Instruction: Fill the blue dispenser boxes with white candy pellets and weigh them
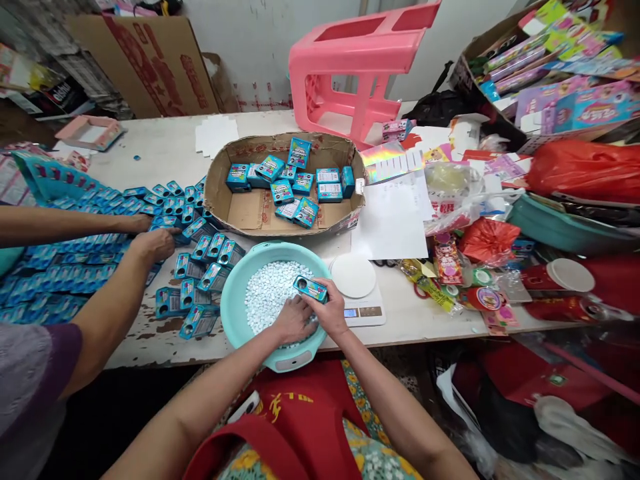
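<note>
My right hand (329, 311) holds a small blue box (311, 289) over the right side of a turquoise basin (233, 287). A round hole shows in the box's end panel. My left hand (295, 321) is down in the basin, on a bed of small white pellets (267, 287). Its fingers are bent and pressed together close to the held box, and what is in them is hidden. Left of the basin stand several similar blue boxes (214, 276) with round holes in their tops. Behind it, a cardboard tray (250, 217) contains several loose blue boxes (281, 191).
A white digital scale (365, 312) sits right of the basin. At left, a co-worker's hands (155, 241) handle boxes beside a dense array of blue boxes (75, 267). A pink stool (350, 60) lies at the back. Packets, cans (565, 308) and bags crowd the right.
</note>
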Demonstrator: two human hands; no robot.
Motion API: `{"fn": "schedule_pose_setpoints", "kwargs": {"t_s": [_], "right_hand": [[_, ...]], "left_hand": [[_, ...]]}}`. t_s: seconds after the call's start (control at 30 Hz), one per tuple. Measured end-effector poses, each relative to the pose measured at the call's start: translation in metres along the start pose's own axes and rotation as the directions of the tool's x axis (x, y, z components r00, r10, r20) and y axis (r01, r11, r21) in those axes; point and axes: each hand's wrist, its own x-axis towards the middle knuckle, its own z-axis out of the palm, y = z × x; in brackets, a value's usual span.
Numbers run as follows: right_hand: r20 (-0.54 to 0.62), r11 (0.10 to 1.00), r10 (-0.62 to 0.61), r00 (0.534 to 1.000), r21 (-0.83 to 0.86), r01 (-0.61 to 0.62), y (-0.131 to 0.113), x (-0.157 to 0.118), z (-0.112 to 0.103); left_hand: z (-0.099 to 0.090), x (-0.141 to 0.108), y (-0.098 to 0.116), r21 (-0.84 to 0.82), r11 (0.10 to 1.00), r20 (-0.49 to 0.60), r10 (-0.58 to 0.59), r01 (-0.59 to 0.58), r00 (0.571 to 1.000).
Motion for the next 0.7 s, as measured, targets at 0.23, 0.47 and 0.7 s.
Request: {"fn": "schedule_pose_setpoints", "kwargs": {"t_s": [0.23,0.47,0.7], "right_hand": [[0.039,0.999,-0.026,0.999,-0.037,0.028,-0.008,-0.005,0.0],[0.182,0.981,-0.021,0.983,-0.185,0.056,-0.004,-0.013,0.013],[0.312,0.959,-0.057,0.948,-0.246,0.139,-0.032,-0.017,0.022]], "left_hand": [[-0.013,-0.042,-0.042,-0.324,0.897,-0.069,-0.341,0.302,0.937],[-0.062,-0.031,-0.026,-0.956,0.265,-0.101,-0.698,0.125,0.709],[-0.1,-0.017,0.014,-0.902,-0.084,-0.237,-0.723,-0.423,0.649]]}}
